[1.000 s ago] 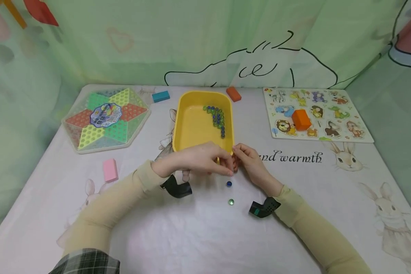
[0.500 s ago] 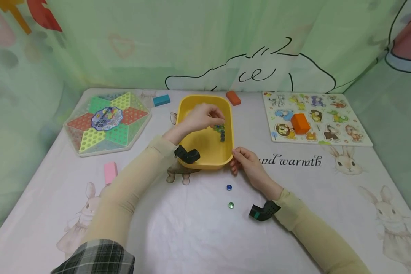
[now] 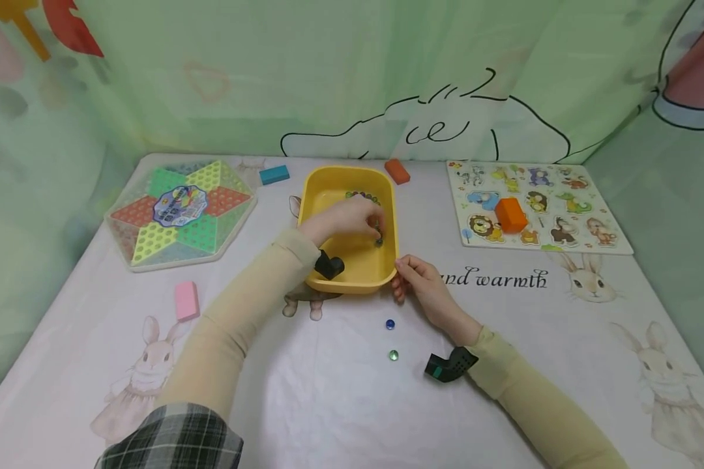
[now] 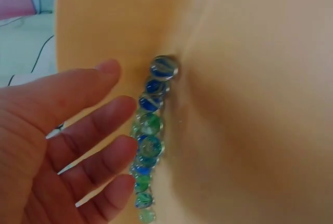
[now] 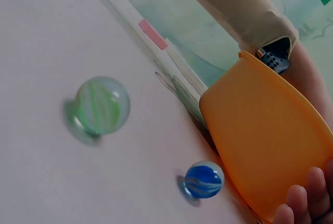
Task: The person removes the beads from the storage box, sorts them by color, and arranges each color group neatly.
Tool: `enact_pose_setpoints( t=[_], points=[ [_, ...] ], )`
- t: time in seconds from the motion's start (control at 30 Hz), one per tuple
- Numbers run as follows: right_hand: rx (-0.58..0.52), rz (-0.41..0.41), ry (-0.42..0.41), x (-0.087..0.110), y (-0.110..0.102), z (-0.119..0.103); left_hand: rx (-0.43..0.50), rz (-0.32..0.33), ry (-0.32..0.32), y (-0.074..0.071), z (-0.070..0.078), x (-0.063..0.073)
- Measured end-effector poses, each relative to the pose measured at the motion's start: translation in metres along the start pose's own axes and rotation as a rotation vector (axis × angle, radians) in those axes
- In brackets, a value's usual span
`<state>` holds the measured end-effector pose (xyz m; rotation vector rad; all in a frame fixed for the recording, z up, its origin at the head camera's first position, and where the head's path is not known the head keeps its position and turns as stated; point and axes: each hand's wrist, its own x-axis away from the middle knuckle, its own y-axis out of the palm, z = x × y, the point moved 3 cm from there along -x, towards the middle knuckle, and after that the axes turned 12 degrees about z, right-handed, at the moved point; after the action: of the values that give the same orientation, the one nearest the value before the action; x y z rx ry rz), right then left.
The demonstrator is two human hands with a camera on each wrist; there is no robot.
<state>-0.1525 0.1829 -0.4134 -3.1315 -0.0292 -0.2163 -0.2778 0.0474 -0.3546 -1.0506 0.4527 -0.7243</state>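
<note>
A yellow plastic tub holds a curved line of blue and green glass marbles along its right side. My left hand is inside the tub, over the marbles. In the left wrist view its fingers are relaxed and slightly bent beside the row, with nothing between thumb and fingers. My right hand pinches the tub's rim at the near right corner, and its fingertips lie against the outer wall. On the cloth in front sit a blue marble and a green marble.
A Chinese checkers board lies at the far left. An animal puzzle board with an orange block on it is at the right. Blue, red-orange and pink blocks lie around the tub.
My left hand has moved from the tub's near right corner forward into the tub, over the marbles, then slightly lower and nearer. The right hand keeps its place at the rim.
</note>
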Motion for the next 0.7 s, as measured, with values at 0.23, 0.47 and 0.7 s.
enact_pose_setpoints(
  t=[0.23, 0.47, 0.7],
  points=[
    [-0.009, -0.02, -0.053, 0.001, 0.001, -0.001, -0.066, -0.054, 0.004, 0.01, 0.006, -0.001],
    [0.033, 0.001, -0.004, 0.0, 0.001, -0.001, -0.196, -0.086, -0.002, 0.016, 0.009, -0.002],
    [0.02, 0.001, -0.017, 0.001, 0.0, -0.003, -0.208, -0.085, -0.018, 0.012, 0.013, -0.001]
  ],
)
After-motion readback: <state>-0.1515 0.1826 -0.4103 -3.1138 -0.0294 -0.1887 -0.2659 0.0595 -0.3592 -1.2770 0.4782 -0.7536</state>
